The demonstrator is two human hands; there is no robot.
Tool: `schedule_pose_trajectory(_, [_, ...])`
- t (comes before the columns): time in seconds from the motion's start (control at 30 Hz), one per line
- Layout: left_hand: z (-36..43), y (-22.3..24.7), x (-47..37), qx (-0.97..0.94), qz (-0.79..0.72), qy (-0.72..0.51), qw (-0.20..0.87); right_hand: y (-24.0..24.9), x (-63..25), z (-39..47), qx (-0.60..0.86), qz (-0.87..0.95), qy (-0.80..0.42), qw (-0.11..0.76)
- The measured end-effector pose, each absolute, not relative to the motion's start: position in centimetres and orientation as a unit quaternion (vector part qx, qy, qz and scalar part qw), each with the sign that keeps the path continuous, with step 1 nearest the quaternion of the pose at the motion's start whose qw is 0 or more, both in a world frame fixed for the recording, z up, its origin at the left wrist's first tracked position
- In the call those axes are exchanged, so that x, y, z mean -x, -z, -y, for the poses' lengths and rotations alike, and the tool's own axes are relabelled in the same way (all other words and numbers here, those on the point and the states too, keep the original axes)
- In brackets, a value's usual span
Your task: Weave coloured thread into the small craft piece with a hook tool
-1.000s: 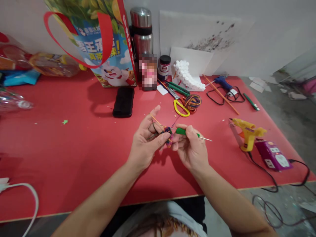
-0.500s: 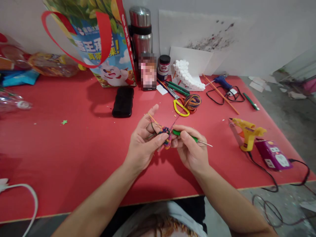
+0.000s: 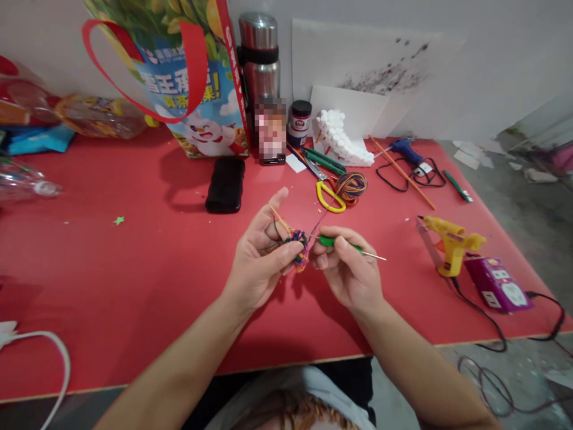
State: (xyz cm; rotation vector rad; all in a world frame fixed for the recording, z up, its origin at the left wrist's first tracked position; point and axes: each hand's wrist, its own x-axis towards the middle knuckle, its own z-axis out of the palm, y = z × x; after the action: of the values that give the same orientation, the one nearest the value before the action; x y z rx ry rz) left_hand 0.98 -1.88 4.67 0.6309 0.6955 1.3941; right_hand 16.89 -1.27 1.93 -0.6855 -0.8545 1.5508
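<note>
Red covers the wide bench (image 3: 156, 292), which runs from left to right beneath everything. At its far left stands a tall printed bag (image 3: 206, 113) with a red strap, and just right of it a steel flask (image 3: 259, 77). Near the middle, both hands are closed on their work. The left hand (image 3: 257, 260) pinches a small multicoloured piece of yarn work under its thumb, index finger raised; the right hand (image 3: 349, 263) grips a green-handled hook. On the right lie a yellow glue gun (image 3: 454, 245) and, just nearer, a purple box (image 3: 499, 283). Farther off, left of centre, is a black case (image 3: 225, 185). Yellow-handled scissors (image 3: 331, 197) lie beyond the right hand, touching or just beside a ball of yarn (image 3: 352, 186). The hook (image 3: 328, 241) points its left end at the yarn work (image 3: 301, 263), held between the hands above the bench; whether they touch cannot be told. Smallest, a green star (image 3: 119, 220) lies at left.
</note>
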Motion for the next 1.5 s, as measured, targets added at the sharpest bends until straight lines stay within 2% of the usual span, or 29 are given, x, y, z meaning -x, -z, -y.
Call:
schedule_pose_trajectory(0.33, [2.0, -4.5, -0.8, -0.314, -0.303, -0.597, 0.673, -2.5, -17.5, 0.7, 0.280, 0.356, -0.680, 0.577])
schedule_pose_trajectory(0.97, [1.7, -4.5, 0.4, -0.360, -0.299, -0.567, 0.678, -2.9, -18.3, 0.8, 0.288, 0.433, -0.615, 0.593])
schedule_pose_trajectory(1.33, [1.0, -3.9, 1.8, -0.378, -0.263, -0.484, 0.744, -3.1, -19.3, 0.8, 0.286, 0.470, -0.618, 0.561])
schedule_pose_trajectory(1.5, [0.7, -3.3, 2.1, -0.381, -0.239, -0.401, 0.798, -3.8, -20.2, 0.5, 0.279, 0.481, -0.656, 0.511])
